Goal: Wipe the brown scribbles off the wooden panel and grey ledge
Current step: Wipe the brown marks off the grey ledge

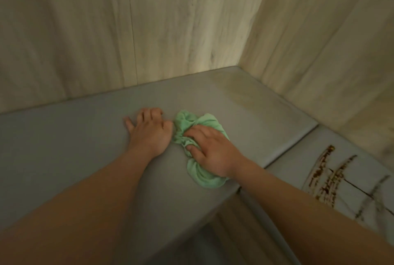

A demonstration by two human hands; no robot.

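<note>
1. Nearest, at the right: the brown scribbles (326, 179) lie on the right-hand section of the grey ledge (64, 147), past the seam and toward its front edge. Several strokes are intact and look unwiped.
2. Middle, right: my right hand (213, 151) grasps the bunched green cloth (204, 119) and presses it onto the ledge's main section, near that section's front right corner. The cloth is well apart from the scribbles.
3. Middle, left: my left hand (149, 134) rests on the ledge just beside the cloth, fingers bent, grasping nothing. I judge it to be bracing.
4. Far: the wooden panel (170, 30) rises from the ledge's back edge and right side. I can make out no brown marks on it, though the view is soft.
5. Assessment: the main section under my hands appears clean. The scribbles on the right-hand section remain outstanding, so the task is incomplete.
</note>
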